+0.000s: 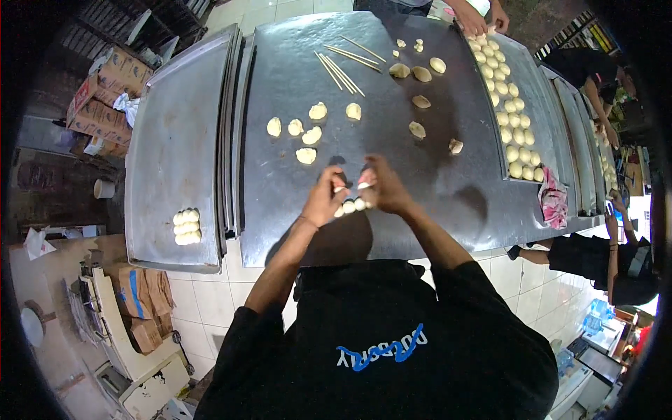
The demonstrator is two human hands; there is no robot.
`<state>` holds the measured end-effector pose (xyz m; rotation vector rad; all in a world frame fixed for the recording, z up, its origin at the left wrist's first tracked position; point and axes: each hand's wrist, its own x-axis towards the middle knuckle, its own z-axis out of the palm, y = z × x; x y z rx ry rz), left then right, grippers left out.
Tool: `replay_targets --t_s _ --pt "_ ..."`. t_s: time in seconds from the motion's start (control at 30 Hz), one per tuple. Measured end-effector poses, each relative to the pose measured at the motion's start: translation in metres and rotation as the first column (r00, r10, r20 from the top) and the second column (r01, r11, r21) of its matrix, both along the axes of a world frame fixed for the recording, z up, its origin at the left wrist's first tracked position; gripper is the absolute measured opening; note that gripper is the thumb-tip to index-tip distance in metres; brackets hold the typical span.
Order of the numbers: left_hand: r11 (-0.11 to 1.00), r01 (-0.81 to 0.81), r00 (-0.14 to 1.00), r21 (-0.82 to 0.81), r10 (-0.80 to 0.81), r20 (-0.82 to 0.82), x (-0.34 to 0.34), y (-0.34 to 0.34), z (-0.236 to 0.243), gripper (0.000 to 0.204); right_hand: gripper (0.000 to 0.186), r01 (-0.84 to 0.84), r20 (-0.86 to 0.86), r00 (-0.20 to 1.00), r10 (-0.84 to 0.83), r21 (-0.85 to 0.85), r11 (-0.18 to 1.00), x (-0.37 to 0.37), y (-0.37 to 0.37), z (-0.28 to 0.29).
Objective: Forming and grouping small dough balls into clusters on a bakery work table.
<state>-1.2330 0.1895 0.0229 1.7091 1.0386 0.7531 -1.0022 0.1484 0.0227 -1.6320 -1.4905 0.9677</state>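
Cream-coloured dough row (349,206): small round balls are set side by side on the near part of the steel table (434,224), just nearer than the fingers of both hands and between the wrists.
Row's long axis: it is laid from left to right, with the right end angled slightly toward the far side.
Left hand (324,198): it is placed just beyond the row's left end, with the fingers bent toward the right.
Right hand (385,189): judged the nearer of the two; the row's right end is partly covered by it, so touch cannot be told there.
Grip: fingers are bent on both hands, with a narrow gap left between the hands; a pale bit (363,186) is seen at the right fingertips, but through the blur it cannot be told how far either grip is open or whether dough is held.
Loose dough pieces (306,155): they are scattered on the far left of the table, apart from both hands.
Left tray (175,140): a small block of balls (187,226) is set at its near end.
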Motion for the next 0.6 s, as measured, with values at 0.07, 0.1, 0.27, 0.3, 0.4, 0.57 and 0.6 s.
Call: replay_targets --t_s 0.07,0.1,0.27,0.3,0.4,0.57,0.6 --pt "0.989 0.144 0.985 -0.039 -0.148 -0.093 0.016 0.007 -0.008 0.044 0.055 -0.335 -0.084 0.936 0.341 0.076 0.939 -0.013 0.010 -0.008" --pt "0.982 0.187 0.967 -0.029 -0.189 -0.168 0.021 0.007 -0.010 0.045 0.055 -0.285 -0.074 0.954 0.289 0.055 0.957 -0.018 0.009 -0.011" --pt "0.983 0.171 0.980 -0.061 -0.177 -0.092 0.014 -0.002 0.007 0.049 0.054 -0.330 -0.081 0.940 0.330 0.013 0.944 -0.005 0.000 -0.008" --pt "0.980 0.152 0.974 -0.126 -0.170 -0.151 0.011 -0.001 0.015 0.049 0.056 -0.433 -0.147 0.891 0.430 0.011 0.901 0.009 0.006 -0.006" --pt "0.994 -0.055 0.984 -0.094 0.038 -0.174 -0.002 0.007 0.039 0.056 0.060 -0.059 0.248 0.969 -0.004 0.246 0.967 0.055 0.045 0.001" --pt "0.958 -0.277 0.961 -0.080 0.276 -0.021 -0.002 0.010 0.037 0.048 0.027 0.292 0.485 0.816 -0.315 0.123 0.948 0.070 0.076 0.004" --pt "0.930 -0.232 0.951 -0.285 0.278 0.133 0.001 0.006 0.032 0.045 0.025 0.154 0.325 0.925 -0.197 0.154 0.976 0.049 0.064 0.003"
